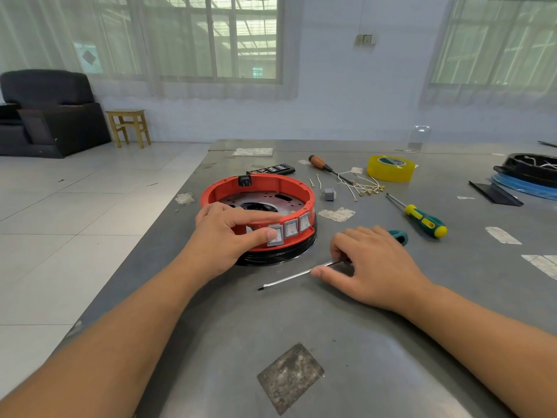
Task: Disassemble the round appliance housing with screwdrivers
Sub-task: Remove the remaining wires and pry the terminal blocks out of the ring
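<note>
Your left hand (224, 233) is gripping the red housing (259, 212) at its near rim, thumb pressing on the first of the three rocker switches (291, 229), fingers curled over the edge. Your right hand (370, 267) is lying on the long screwdriver (301, 274) on the bench (301, 342), thumb and fingers closing on the shaft. The housing is sitting in front of you on a black base (280, 254). Take the green handle, not the shaft, and keep holding the ring firm before you are turning any screw
</note>
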